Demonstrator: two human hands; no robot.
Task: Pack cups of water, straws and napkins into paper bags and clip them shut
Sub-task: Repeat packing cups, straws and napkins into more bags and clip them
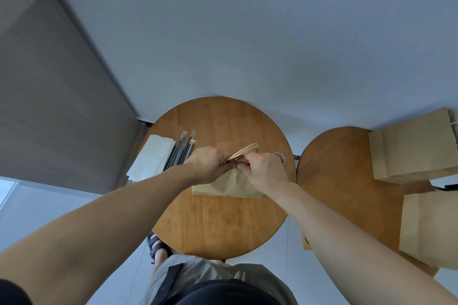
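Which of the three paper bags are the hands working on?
The paper bag on the left table, its top pinched between left hand and right hand. The other two bags sit untouched on the right table.

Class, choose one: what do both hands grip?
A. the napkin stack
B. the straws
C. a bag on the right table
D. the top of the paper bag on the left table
D: the left hand and right hand pinch together the top of the paper bag by its handles, while napkins and straws lie to its left.
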